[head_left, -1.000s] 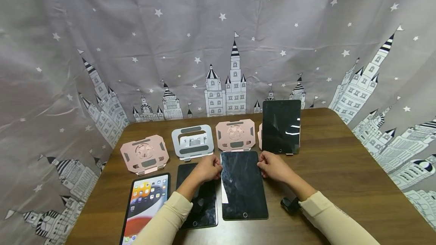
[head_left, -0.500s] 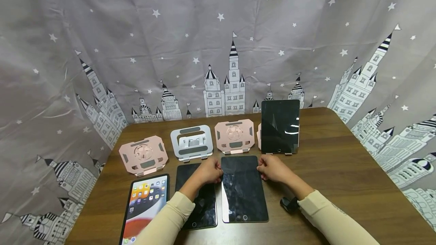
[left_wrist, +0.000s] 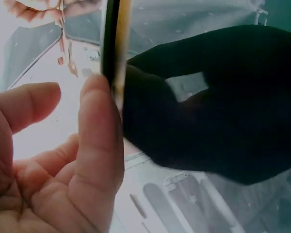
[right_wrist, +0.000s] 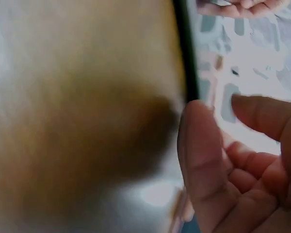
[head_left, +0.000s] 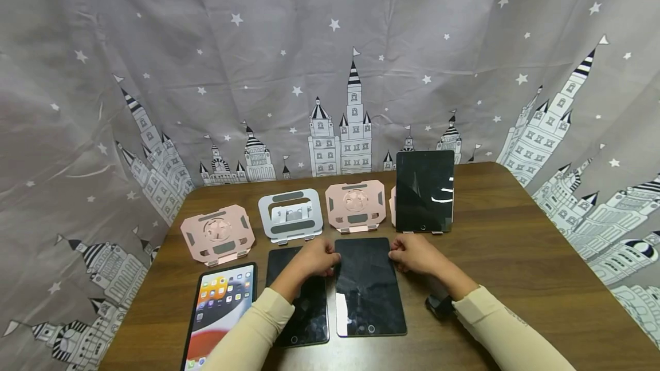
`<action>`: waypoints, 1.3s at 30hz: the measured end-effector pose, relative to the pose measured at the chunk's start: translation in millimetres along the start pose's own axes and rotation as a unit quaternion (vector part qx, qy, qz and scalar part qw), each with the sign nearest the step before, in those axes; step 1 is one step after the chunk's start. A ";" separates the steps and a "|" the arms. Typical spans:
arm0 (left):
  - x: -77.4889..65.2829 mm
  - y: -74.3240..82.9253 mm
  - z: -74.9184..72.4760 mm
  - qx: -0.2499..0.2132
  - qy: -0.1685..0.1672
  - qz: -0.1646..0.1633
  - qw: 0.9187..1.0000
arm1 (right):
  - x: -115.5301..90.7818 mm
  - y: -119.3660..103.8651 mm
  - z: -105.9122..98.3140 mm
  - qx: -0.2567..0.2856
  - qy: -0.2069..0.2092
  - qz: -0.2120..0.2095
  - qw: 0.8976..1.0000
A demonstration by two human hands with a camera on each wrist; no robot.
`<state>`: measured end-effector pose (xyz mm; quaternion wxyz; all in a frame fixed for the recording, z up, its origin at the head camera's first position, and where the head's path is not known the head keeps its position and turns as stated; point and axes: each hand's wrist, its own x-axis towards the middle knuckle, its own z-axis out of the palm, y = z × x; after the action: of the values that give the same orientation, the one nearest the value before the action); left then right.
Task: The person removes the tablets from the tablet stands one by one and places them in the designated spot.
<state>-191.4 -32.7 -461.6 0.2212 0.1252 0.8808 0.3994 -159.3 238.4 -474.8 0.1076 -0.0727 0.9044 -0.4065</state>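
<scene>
A black tablet (head_left: 370, 288) with a round home button lies screen up between my two hands. At its left edge is my left hand (head_left: 313, 257), also over the upper part of another black tablet (head_left: 309, 308). My right hand (head_left: 415, 255) is at the opposite edge. In the left wrist view, one digit lies along the tablet's side (left_wrist: 115, 39), while another stands apart with a gap between. The right wrist view likewise shows a digit touching the tablet rim (right_wrist: 188, 53), with the facing finger clear of it. Neither hand visibly pinches the tablet.
Behind stand a left pink stand (head_left: 217, 233), a pale blue stand (head_left: 291, 227) and a middle pink stand (head_left: 356, 205). An upright tablet (head_left: 425, 190) rests on a further pink stand. A lit tablet (head_left: 224, 302) lies at the left on the wooden table (head_left: 515, 256).
The tablet between my hands has shifted slightly toward me, away from the middle pink stand, and its far edge sits lower in view. My hands have stayed almost in place beside it.
</scene>
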 end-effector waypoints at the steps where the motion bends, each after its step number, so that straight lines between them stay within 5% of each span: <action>1: 2.5 2.0 -1.6 0.007 0.001 0.004 1.000 | 0.1 0.1 -5.8 -0.004 0.004 -0.007 1.000; 7: 23.0 29.0 -9.8 0.086 0.025 0.082 0.993 | 2.1 2.2 -53.2 -0.041 0.091 -0.057 0.993; 16: 61.1 95.8 -9.6 0.126 0.060 0.185 0.973 | 4.6 3.0 -122.0 -0.045 0.192 -0.037 0.980; 21: 75.8 122.0 -2.3 0.072 0.084 0.189 0.976 | 7.1 7.6 -142.5 -0.064 0.255 -0.035 0.964; 30: 96.8 139.5 18.3 -0.069 0.155 0.151 0.974 | 15.8 20.6 -149.3 -0.037 0.289 -0.022 0.956; 39: 109.5 150.4 29.8 -0.106 0.166 0.144 0.970 | 27.7 28.2 -147.7 -0.020 0.289 -0.021 0.957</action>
<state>-265.5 127.8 -396.6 0.0245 0.1587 0.8308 0.5330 -224.7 357.2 -404.3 -0.1682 0.0265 0.9032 -0.3940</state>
